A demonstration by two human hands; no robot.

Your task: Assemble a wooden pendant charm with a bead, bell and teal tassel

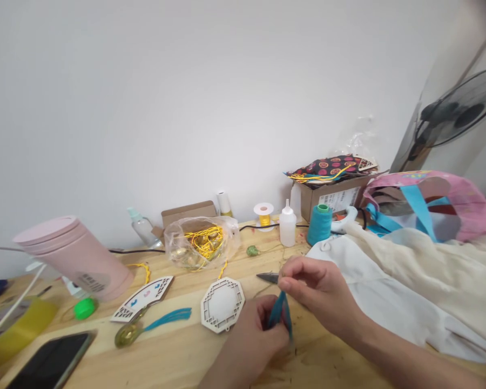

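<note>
Between my two hands is a teal thread tassel [281, 309]. My left hand [261, 337] is closed around its strands, lower down. At its upper end, the thumb and fingertips of my right hand [318, 281] are pinched together. A dark pointed blade [267, 277] lies on the table behind the right fingertips, its other end hidden. Just left of my hands lies a pale octagonal lattice pendant [222, 305] with a yellow cord. Farther left are a fan-shaped wooden piece [142, 299] and a brass-coloured ornament [127, 334] with a teal tassel.
A pink tumbler [75, 259], a phone [52, 359] and a yellow tape roll [22, 332] are at left. Behind stand a plastic bag of yellow cords [202, 243], a squeeze bottle [287, 226] and a teal thread cone [319, 226]. White cloth [360, 286] covers the right side.
</note>
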